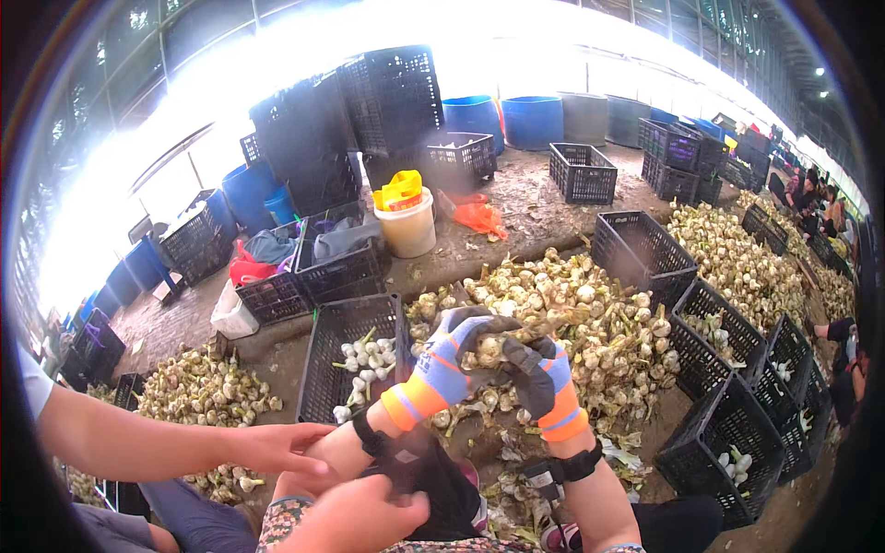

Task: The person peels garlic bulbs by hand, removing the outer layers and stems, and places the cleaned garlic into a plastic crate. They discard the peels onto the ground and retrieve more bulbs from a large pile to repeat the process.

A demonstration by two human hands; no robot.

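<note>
My left hand (446, 355), in a blue, grey and orange glove, is closed around an unpeeled garlic bulb (489, 351) with dry brown skin. My right hand (544, 376), gloved the same way, meets it from the other side with fingers curled against the bulb. Both are raised in front of a large heap of unpeeled garlic (590, 304). Left of my left hand, cleaned white garlic bulbs (369, 361) lie in a black plastic crate (318, 369). Black straps circle both my wrists. Another person's hands (359, 516) reach in from the left, by my left forearm.
Black crates (728, 452) with a few white bulbs stand at the right; another crate (645, 249) sits behind the heap. A smaller garlic pile (207, 385) lies at left. Beyond are a white bucket (407, 226), stacked crates and blue barrels (532, 122). People sit far right.
</note>
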